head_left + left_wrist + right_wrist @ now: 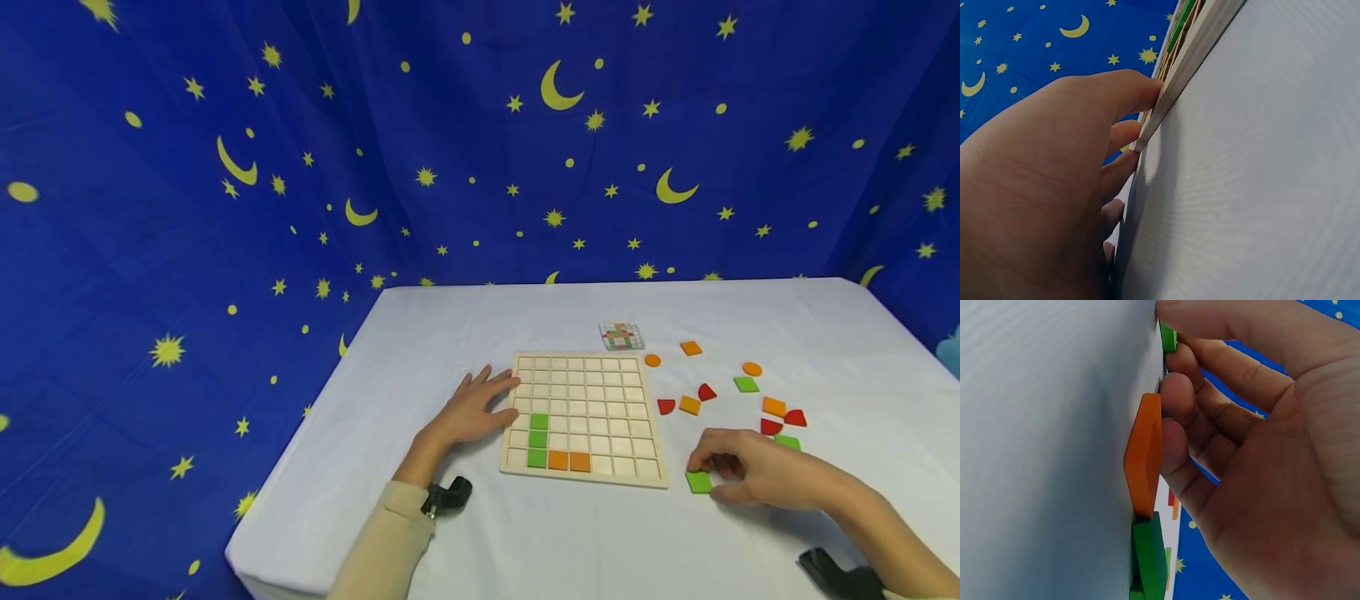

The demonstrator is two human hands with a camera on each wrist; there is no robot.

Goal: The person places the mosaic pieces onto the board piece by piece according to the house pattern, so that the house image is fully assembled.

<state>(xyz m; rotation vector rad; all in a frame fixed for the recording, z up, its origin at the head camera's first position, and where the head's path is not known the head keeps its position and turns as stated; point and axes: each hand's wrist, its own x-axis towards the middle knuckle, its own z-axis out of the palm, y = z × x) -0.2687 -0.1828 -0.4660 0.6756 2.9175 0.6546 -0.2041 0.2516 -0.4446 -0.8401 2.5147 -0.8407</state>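
From my head I see a white-covered table (600,542) before a blue starry cloth (450,100); my left hand (471,412), fingers spread, touches the grid board (596,408) at nine o'clock, and my right hand (772,471) pinches a green tile (699,485) off its four o'clock corner. At my left wrist, my thumb meets the board's rim at twelve o'clock. At my right wrist, the pinched tile shows at twelve o'clock, an orange tile (1143,456) near my other fingers.
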